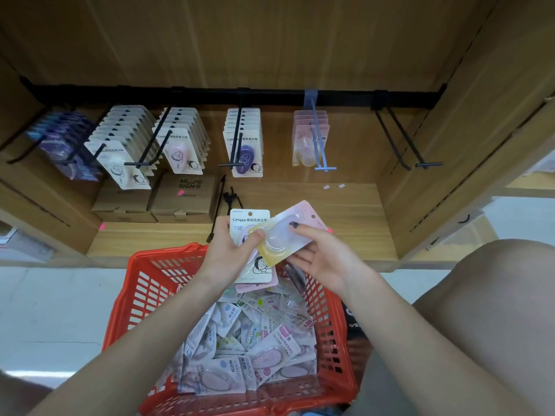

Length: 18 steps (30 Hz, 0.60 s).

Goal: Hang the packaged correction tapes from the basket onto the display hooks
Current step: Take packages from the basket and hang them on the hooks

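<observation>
A red plastic basket (pixel 141 283) on the floor holds several packaged correction tapes (pixel 258 349). Above it, my left hand (pixel 231 253) grips a small stack of packs with a white Campus pack (pixel 249 219) in front. My right hand (pixel 318 253) holds a pink-and-yellow pack (pixel 295 216), tilted across the white one. A black rail (pixel 192 96) carries the display hooks. Purple, white and pink packs hang on the left hooks (pixel 162 136), purple-tape packs on the middle hook (pixel 237 136), pink packs on a light blue hook (pixel 318 136). The far right black hook (pixel 405 136) is bare.
Two brown cardboard boxes (pixel 180 196) stand on the wooden shelf (pixel 345 223) under the left hooks, with loose black hooks (pixel 222 202) lying beside them. Wooden side panels close the bay left and right. My bare knee (pixel 495 295) is at the right of the basket.
</observation>
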{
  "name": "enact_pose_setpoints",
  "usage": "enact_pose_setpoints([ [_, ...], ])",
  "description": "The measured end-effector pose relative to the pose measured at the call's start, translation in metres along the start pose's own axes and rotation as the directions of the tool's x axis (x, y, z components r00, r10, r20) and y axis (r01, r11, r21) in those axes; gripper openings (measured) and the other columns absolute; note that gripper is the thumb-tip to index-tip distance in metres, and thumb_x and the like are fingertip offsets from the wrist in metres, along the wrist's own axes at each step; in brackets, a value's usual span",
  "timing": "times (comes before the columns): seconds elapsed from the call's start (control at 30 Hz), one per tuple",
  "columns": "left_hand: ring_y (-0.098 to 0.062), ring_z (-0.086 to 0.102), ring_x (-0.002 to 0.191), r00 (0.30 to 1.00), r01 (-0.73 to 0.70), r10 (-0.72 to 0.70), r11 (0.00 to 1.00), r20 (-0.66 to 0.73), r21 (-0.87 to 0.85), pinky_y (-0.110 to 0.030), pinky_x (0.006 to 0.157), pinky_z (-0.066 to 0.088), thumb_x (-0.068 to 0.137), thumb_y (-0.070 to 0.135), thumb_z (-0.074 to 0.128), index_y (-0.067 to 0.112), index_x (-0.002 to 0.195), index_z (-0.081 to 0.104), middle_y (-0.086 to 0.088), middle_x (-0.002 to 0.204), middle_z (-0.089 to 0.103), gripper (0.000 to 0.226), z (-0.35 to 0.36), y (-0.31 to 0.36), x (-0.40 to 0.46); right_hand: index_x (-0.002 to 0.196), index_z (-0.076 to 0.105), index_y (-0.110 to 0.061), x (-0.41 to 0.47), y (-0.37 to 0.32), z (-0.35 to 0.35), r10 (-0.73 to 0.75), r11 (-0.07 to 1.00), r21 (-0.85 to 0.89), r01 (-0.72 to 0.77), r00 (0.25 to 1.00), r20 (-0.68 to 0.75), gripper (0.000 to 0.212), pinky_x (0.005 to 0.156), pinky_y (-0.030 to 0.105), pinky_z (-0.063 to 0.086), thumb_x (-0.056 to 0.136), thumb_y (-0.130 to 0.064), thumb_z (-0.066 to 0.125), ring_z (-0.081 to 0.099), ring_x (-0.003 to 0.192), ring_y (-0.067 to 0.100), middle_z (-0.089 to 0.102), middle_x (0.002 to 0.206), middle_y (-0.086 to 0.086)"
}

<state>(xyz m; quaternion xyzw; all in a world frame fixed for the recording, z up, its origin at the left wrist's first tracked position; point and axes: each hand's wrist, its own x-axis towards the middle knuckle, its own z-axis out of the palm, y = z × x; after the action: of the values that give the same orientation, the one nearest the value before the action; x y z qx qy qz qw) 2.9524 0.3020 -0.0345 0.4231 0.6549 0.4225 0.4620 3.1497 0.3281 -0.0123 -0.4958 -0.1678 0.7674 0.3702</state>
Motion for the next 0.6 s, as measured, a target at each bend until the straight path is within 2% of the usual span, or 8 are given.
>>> enact_pose_setpoints([
  [0.1,0.005,0.071,0.085,0.999,-0.026,0.024,0.998,0.036,0.052,-0.017,0.066,0.054,0.089,0.044,0.08,0.037,0.111,0.047,0.011,0.103,0.073,0.04,0.002,-0.002,-0.002,0.129,0.064,-0.004,0.003,0.006,0.004,-0.047,0.999,0.004,0.048,0.994,-0.099,0.04,0.078,0.035,0.063,0.091,-0.004,0.074,0.078,0.098,0.027,0.078,0.112,0.016],
  [0.2,0.006,0.07,0.088,0.996,-0.052,0.043,0.992,0.081,0.114,-0.018,0.069,0.054,0.087,0.048,0.08,0.04,0.111,0.047,0.026,0.099,0.071,0.041,0.002,0.0,-0.004,0.128,0.062,-0.009,0.005,-0.002,0.0,-0.168,0.979,0.087,0.187,0.968,-0.187,0.039,0.092,0.041,0.06,0.091,-0.002,0.073,0.074,0.11,0.031,0.076,0.12,0.016],
  [0.23,0.007,0.069,0.089,0.995,-0.057,0.047,0.991,0.085,0.125,-0.019,0.069,0.054,0.089,0.047,0.078,0.04,0.111,0.047,0.027,0.098,0.07,0.039,0.002,0.001,-0.003,0.123,0.065,-0.013,0.005,-0.006,-0.002,-0.225,0.967,0.069,0.244,0.952,-0.208,0.035,0.093,0.043,0.058,0.091,-0.001,0.072,0.074,0.11,0.031,0.076,0.12,0.014],
  [0.3,0.008,0.068,0.086,0.997,-0.053,0.045,0.992,0.069,0.117,-0.019,0.066,0.054,0.092,0.043,0.075,0.038,0.11,0.048,0.018,0.097,0.071,0.033,0.0,0.002,-0.002,0.111,0.071,-0.019,0.002,-0.013,-0.005,-0.341,0.94,-0.062,0.337,0.911,-0.233,0.03,0.097,0.047,0.055,0.089,0.0,0.072,0.073,0.108,0.03,0.079,0.113,0.007],
  [0.37,0.008,0.068,0.083,0.998,-0.046,0.042,0.995,0.045,0.089,-0.014,0.059,0.052,0.096,0.038,0.072,0.035,0.11,0.048,0.013,0.102,0.069,0.028,-0.002,0.004,0.0,0.11,0.072,-0.02,-0.002,-0.017,-0.006,-0.428,0.901,-0.181,0.395,0.879,-0.212,0.032,0.104,0.05,0.051,0.088,0.002,0.069,0.072,0.111,0.028,0.08,0.109,0.0],
  [0.43,0.002,0.07,0.086,0.999,-0.033,0.031,0.996,0.02,0.084,-0.021,0.065,0.055,0.099,0.034,0.068,0.033,0.113,0.048,0.01,0.106,0.068,0.024,-0.004,0.006,0.002,0.118,0.072,-0.019,-0.003,-0.017,-0.007,-0.466,0.876,-0.224,0.427,0.869,-0.163,0.038,0.105,0.047,0.052,0.088,0.005,0.066,0.073,0.111,0.022,0.08,0.111,-0.002],
  [0.5,-0.007,0.071,0.093,1.0,-0.025,0.023,0.997,0.016,0.071,-0.031,0.073,0.057,0.101,0.033,0.063,0.033,0.113,0.047,0.009,0.106,0.068,0.02,-0.006,0.008,0.003,0.123,0.07,-0.018,-0.003,-0.019,-0.008,-0.49,0.855,-0.255,0.451,0.865,-0.11,0.041,0.102,0.042,0.054,0.089,0.006,0.065,0.074,0.108,0.017,0.079,0.113,-0.002],
  [0.6,-0.006,0.072,0.091,1.0,-0.018,0.017,0.999,0.026,0.041,-0.036,0.074,0.062,0.101,0.033,0.061,0.034,0.113,0.046,0.008,0.107,0.069,0.019,-0.007,0.011,0.004,0.126,0.069,-0.017,0.002,-0.025,-0.007,-0.504,0.84,-0.271,0.469,0.861,-0.072,0.04,0.093,0.033,0.056,0.092,0.003,0.066,0.075,0.105,0.013,0.079,0.115,-0.001],
])
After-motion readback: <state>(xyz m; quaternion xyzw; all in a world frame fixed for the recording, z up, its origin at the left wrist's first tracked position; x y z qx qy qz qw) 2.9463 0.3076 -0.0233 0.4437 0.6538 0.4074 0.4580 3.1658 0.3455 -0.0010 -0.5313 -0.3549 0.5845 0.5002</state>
